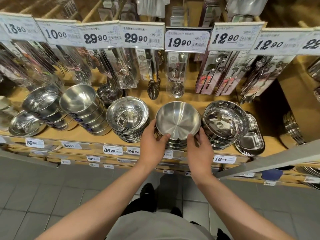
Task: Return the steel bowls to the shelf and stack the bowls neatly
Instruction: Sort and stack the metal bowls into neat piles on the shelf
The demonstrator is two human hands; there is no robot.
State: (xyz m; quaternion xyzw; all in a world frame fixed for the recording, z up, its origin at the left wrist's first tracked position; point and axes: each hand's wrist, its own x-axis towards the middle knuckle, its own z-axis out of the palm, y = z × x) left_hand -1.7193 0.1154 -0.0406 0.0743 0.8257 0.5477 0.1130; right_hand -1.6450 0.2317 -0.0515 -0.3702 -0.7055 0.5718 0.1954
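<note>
A brushed steel bowl (178,118) tops a short stack of like bowls at the middle of the wooden shelf (83,135). My left hand (152,141) grips the bowl's near left rim, thumb on the edge. My right hand (199,144) grips its near right rim the same way. A stack of shiny bowls (128,116) stands just to the left, another shiny stack (225,120) just to the right. Further left are a tall leaning stack (81,104) and one more stack (41,103).
Packaged spoons and ladles (152,73) hang on hooks above the bowls under price tags. Flat steel trays (250,143) lie at the right end. A single bowl (24,124) sits far left. A grey bar (270,158) crosses the lower right. Tiled floor lies below.
</note>
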